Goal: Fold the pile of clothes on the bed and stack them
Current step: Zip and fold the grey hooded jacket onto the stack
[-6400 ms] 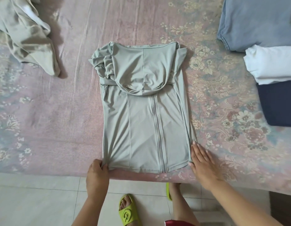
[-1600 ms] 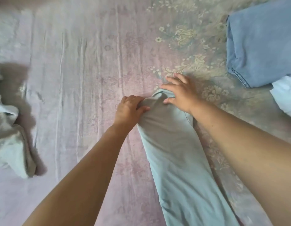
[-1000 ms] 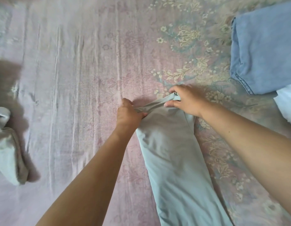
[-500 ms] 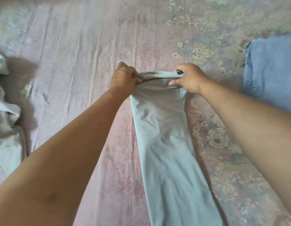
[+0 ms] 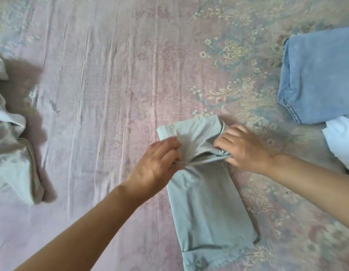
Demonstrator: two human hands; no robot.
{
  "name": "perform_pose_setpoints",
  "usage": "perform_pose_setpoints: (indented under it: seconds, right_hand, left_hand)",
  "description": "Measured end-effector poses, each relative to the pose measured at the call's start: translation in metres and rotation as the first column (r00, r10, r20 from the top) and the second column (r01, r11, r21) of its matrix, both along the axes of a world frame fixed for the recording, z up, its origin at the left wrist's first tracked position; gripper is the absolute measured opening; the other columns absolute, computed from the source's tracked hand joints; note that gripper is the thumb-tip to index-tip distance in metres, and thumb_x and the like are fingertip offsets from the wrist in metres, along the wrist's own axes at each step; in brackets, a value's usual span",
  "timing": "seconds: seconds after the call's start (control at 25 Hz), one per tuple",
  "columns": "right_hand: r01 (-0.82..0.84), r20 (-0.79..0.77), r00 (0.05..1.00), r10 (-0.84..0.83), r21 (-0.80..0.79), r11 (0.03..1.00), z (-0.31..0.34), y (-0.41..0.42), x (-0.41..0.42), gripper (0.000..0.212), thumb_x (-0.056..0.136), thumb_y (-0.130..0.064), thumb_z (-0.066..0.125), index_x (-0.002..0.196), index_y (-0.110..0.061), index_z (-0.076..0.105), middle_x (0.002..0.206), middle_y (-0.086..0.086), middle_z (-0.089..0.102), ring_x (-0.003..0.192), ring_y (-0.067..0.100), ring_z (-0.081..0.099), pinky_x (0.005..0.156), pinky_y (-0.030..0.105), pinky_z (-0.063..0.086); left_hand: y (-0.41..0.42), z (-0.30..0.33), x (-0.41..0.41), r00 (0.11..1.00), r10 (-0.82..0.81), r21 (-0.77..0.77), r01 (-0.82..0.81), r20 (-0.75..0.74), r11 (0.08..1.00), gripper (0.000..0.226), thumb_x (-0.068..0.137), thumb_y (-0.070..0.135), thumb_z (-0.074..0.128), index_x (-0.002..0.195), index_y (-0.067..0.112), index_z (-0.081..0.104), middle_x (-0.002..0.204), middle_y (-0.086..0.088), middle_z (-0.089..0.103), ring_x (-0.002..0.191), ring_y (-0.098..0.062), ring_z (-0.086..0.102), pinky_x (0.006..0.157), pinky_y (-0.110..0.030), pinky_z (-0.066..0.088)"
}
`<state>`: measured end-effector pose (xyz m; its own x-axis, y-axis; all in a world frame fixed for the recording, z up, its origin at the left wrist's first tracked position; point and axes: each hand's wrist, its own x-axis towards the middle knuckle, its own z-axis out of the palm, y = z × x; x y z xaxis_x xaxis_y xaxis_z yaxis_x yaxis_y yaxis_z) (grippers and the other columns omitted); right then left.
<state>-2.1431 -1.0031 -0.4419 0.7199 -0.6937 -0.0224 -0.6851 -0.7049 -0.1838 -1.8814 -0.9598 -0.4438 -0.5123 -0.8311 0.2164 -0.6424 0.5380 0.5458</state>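
Pinching the bunched fabric of the grey-green garment (image 5: 207, 202), left hand (image 5: 158, 169) and right hand (image 5: 246, 149) grip its folded strip mid-bed on the floral sheet (image 5: 111, 85); folded jeans (image 5: 318, 75) lie right, crumpled clothes (image 5: 11, 149) left

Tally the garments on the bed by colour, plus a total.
Grey-green: 1, the folded garment that the left hand and right hand grip.
Light blue denim: 1, folded jeans.
White: 1, folded piece at the right edge.
Pale beige: 1, unfolded heap at left; it may hold more than one piece.
Total: 4 visible.
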Motion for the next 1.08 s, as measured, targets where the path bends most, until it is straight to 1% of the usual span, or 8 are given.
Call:
perform_pose_setpoints:
  seconds: [0.24, 0.36, 0.44, 0.56, 0.72, 0.8, 0.92, 1.08]
  right_hand:
    - [-0.094, -0.091, 0.989, 0.118, 0.234, 0.968, -0.032, 0.067, -0.008, 0.055, 0.04, -0.02, 0.089, 0.084, -0.015, 0.056, 0.077, -0.001, 0.059, 0.075, 0.022, 0.054, 0.074, 0.031, 0.035]
    - [-0.078, -0.062, 0.994, 0.09, 0.177, 0.981, -0.029, 0.071, -0.008, 0.029, 0.076, -0.042, 0.066, 0.084, -0.014, 0.061, 0.082, 0.001, 0.06, 0.081, 0.023, 0.053, 0.077, 0.034, 0.036]
    - [-0.037, -0.126, 0.991, 0.046, 0.072, 0.997, -0.024, 0.063, -0.003, 0.044, 0.089, -0.049, 0.045, 0.101, -0.01, 0.062, 0.104, 0.008, 0.064, 0.101, 0.027, 0.054, 0.087, 0.04, 0.04]
    - [0.043, -0.354, 0.935, -0.02, 0.056, 0.998, -0.027, 0.048, 0.006, 0.087, 0.086, -0.066, 0.027, 0.145, -0.003, 0.026, 0.153, 0.019, 0.027, 0.142, 0.03, 0.02, 0.112, 0.048, 0.022]
    - [0.145, -0.465, 0.885, -0.039, 0.194, 0.97, -0.04, 0.044, 0.01, 0.096, 0.083, -0.075, 0.013, 0.144, -0.014, -0.027, 0.154, 0.013, -0.025, 0.143, 0.029, -0.024, 0.116, 0.047, -0.014]
    - [0.184, -0.427, 0.903, -0.05, 0.278, 0.943, -0.031, 0.029, 0.016, 0.096, 0.084, -0.073, 0.022, 0.141, -0.017, -0.031, 0.149, 0.008, -0.035, 0.14, 0.024, -0.03, 0.113, 0.041, -0.021]
    - [0.225, -0.238, 0.96, -0.145, 0.356, 0.907, -0.019, -0.005, 0.032, 0.091, 0.089, -0.058, 0.046, 0.15, -0.021, -0.011, 0.16, 0.004, -0.008, 0.147, 0.019, -0.007, 0.116, 0.033, -0.006]
    - [0.304, -0.359, 0.92, -0.156, 0.405, 0.862, -0.013, -0.034, 0.061, 0.083, 0.075, -0.044, 0.075, 0.144, -0.018, 0.035, 0.143, 0.007, 0.039, 0.132, 0.029, 0.031, 0.106, 0.038, 0.029]
  left_hand:
    - [0.066, -0.052, 0.0, 0.961, -0.204, 0.043, 0.2, 0.186, 0.979, 0.015, 0.09, 0.023, 0.056, 0.084, 0.01, 0.057, 0.13, -0.021, 0.057, 0.13, -0.032, 0.047, 0.099, -0.051, 0.042]
    - [0.068, -0.045, -0.005, 0.954, -0.157, 0.034, 0.153, 0.255, 0.988, 0.034, 0.093, 0.038, 0.05, 0.095, 0.008, 0.065, 0.139, -0.016, 0.051, 0.133, -0.028, 0.043, 0.103, -0.047, 0.038]
    - [0.058, -0.037, -0.019, 0.948, -0.038, -0.034, 0.051, 0.317, 0.998, 0.051, 0.096, 0.04, 0.042, 0.123, 0.001, 0.06, 0.146, -0.018, 0.042, 0.137, -0.031, 0.037, 0.111, -0.047, 0.03]
    - [0.048, -0.051, -0.031, 0.869, 0.006, -0.004, -0.005, 0.495, 1.0, 0.081, 0.092, 0.061, 0.033, 0.146, -0.001, 0.031, 0.153, -0.022, 0.026, 0.143, -0.034, 0.023, 0.115, -0.049, 0.021]
    - [0.043, -0.068, -0.029, 0.817, -0.043, 0.102, -0.02, 0.575, 0.995, 0.094, 0.084, 0.072, 0.032, 0.146, 0.001, 0.031, 0.153, -0.021, 0.026, 0.142, -0.035, 0.025, 0.113, -0.05, 0.022]
    - [0.034, -0.06, -0.031, 0.873, -0.01, 0.067, -0.026, 0.487, 0.997, 0.089, 0.086, 0.068, 0.032, 0.144, 0.0, 0.034, 0.151, -0.021, 0.032, 0.14, -0.035, 0.029, 0.113, -0.049, 0.02]
    - [0.004, -0.038, -0.019, 0.922, 0.146, 0.076, -0.185, 0.357, 0.98, 0.076, 0.091, 0.053, 0.046, 0.148, 0.005, 0.028, 0.151, -0.016, 0.034, 0.139, -0.032, 0.033, 0.115, -0.042, 0.018]
    - [-0.036, -0.02, -0.007, 0.894, 0.101, 0.5, -0.334, 0.436, 0.799, 0.089, 0.078, 0.039, 0.074, 0.148, 0.015, 0.025, 0.139, -0.012, 0.04, 0.128, -0.029, 0.038, 0.105, -0.036, 0.028]
